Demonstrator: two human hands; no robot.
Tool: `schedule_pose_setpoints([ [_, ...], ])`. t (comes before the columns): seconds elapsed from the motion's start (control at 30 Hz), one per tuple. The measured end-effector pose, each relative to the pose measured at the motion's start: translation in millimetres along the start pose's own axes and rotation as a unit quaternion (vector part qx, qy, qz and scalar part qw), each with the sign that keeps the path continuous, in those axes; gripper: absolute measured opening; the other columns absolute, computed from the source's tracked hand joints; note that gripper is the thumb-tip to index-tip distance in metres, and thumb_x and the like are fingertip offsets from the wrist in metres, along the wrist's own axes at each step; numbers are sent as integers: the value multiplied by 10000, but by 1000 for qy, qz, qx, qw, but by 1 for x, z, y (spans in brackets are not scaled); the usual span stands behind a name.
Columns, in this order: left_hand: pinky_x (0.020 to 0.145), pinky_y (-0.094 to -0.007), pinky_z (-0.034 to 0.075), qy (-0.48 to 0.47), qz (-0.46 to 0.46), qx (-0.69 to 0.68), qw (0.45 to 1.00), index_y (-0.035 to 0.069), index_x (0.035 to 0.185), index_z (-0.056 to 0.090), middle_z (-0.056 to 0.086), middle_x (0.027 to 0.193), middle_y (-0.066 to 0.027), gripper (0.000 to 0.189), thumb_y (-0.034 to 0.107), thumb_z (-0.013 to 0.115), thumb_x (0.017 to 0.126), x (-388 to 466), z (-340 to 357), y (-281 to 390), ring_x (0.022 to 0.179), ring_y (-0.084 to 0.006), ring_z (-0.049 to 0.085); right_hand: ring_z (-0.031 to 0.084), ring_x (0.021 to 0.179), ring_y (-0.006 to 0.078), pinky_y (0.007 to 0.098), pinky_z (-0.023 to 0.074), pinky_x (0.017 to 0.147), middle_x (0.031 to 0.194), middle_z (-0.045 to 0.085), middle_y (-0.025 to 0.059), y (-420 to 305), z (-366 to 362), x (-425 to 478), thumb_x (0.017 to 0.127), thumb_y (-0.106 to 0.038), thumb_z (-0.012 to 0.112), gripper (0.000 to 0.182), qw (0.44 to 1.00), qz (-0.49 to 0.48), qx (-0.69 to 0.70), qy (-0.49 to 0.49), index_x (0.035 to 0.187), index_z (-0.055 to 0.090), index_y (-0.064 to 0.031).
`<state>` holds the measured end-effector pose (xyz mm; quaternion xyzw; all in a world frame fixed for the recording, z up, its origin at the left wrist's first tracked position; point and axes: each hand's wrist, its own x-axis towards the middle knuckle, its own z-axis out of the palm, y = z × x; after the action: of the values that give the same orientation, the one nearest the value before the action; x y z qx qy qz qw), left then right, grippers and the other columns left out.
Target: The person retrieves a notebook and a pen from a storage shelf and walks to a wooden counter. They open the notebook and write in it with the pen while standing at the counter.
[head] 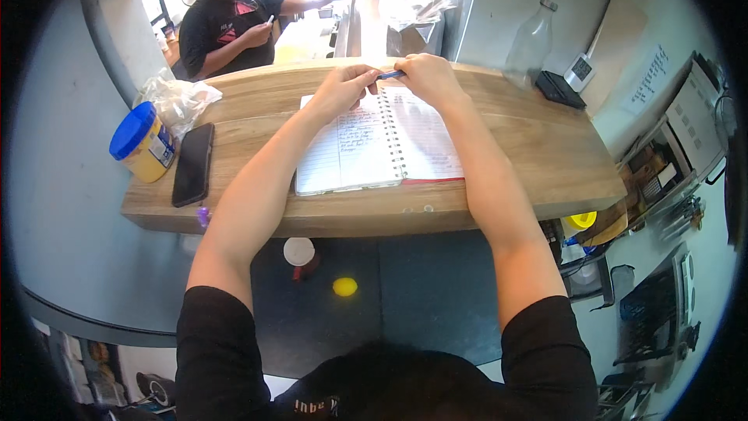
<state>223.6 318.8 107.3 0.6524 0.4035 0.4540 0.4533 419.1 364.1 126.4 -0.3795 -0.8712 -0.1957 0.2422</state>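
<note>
Between my two hands is a blue pen (391,75), held level above the top of an open spiral-bound notebook (362,169). My left hand (345,90) pinches the pen's left end between thumb and fingers. The fingers of my right hand (429,79) wrap its other end, partly hiding it. Handwriting covers part of the notebook's ruled left page; the right page is pale with glare and partly behind my right forearm. The notebook lies on a wooden counter (251,111), with a bit of red cover showing under its right page.
At the counter's left are a black smartphone (193,165), a blue-lidded jar (143,141) and a crumpled plastic bag (178,99). A clear bottle (530,41) and a black box (559,89) stand at the right. Beyond the counter, a person (234,29) holds a small white object.
</note>
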Motion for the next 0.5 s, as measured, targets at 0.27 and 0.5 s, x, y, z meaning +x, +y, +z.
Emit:
schedule_pose_setpoints([
  [0.27,427,-199,294,-13,-28,51,998,63,1175,535,549,763,-12,242,187,468,979,-6,5,7,527,-36,379,661,707,239,371,515,606,754,657,40,-21,-1,3,827,-183,602,92,996,-66,-46,30,890,644,-132],
  [0.5,589,-268,417,113,116,170,972,4,1206,474,566,769,-64,319,85,417,903,-17,13,2,645,-115,504,647,596,235,350,478,477,726,656,10,-60,-28,-5,833,-116,563,298,992,-38,-92,79,1129,587,-146],
])
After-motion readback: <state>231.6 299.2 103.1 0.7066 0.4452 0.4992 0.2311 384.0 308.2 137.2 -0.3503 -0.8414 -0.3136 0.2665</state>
